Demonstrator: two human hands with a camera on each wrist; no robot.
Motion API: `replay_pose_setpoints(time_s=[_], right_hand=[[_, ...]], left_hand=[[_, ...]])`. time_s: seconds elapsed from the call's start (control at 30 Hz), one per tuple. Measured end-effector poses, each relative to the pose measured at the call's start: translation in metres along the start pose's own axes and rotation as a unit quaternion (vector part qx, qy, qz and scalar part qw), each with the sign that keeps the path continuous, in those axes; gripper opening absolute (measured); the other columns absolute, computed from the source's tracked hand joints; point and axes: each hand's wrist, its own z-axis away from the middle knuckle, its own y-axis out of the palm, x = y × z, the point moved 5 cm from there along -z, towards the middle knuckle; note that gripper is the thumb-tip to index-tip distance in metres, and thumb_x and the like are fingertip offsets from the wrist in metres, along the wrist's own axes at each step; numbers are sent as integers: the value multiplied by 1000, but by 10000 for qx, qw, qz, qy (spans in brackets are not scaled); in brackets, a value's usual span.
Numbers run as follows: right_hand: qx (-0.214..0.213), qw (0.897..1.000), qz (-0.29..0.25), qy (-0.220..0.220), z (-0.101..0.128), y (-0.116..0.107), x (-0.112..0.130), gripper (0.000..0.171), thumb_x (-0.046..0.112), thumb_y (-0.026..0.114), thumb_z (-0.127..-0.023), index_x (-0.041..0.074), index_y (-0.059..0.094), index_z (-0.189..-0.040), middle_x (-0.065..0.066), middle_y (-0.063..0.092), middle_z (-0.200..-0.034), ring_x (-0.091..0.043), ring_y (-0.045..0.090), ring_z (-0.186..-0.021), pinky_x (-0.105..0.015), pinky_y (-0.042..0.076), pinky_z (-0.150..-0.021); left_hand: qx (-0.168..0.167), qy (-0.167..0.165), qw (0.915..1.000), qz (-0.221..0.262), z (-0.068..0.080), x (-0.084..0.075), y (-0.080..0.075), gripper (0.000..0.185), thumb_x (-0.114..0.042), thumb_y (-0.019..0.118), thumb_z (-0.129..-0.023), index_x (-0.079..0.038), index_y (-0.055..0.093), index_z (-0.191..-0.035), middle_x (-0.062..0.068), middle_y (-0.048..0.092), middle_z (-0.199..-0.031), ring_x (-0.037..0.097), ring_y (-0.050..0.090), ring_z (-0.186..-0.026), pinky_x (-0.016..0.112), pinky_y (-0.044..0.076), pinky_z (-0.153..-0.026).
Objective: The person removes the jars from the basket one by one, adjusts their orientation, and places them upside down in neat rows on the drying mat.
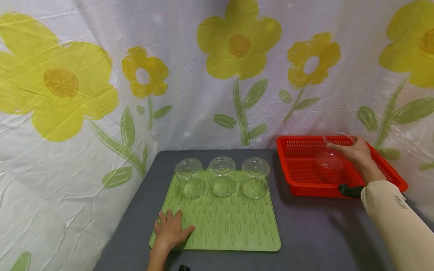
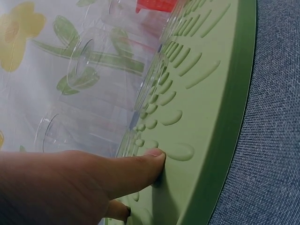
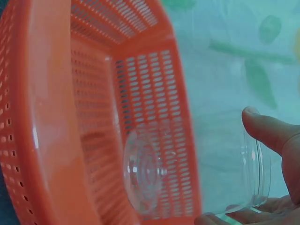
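My left hand (image 1: 170, 230) rests with spread fingers on the left front part of a ribbed green mat (image 1: 234, 229). In the left wrist view its thumb (image 2: 136, 173) touches the mat surface near the edge. Three clear jars (image 1: 222, 177) stand in a row along the back of that mat. Over at the right, my right hand (image 1: 356, 150) grips another clear jar (image 3: 220, 173) near its rim. That jar hangs over the red basket (image 1: 291, 184), its round base toward the basket floor in the right wrist view.
A dark grey table (image 1: 305, 229) lies under the mat and basket. The basket has slotted walls and stands right of the mat. Behind it all hangs a white curtain (image 1: 190, 124) printed with yellow flowers. A dark green object (image 1: 350, 191) sits at my right wrist.
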Motion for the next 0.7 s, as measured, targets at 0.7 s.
replay_pose_setpoints(time_s=[0.7], right_hand=[[566,9934,563,-828,54,-3,61,117,54,72,-91,3,-6,-163,-31,10,-167,-52,36,-136,-65,42,-102]], left_hand=[[21,32,10000,-69,-1,-3,-1,83,-50,70,-92,7,46,-146,49,27,-151,72,13,-141,83,19,-109]])
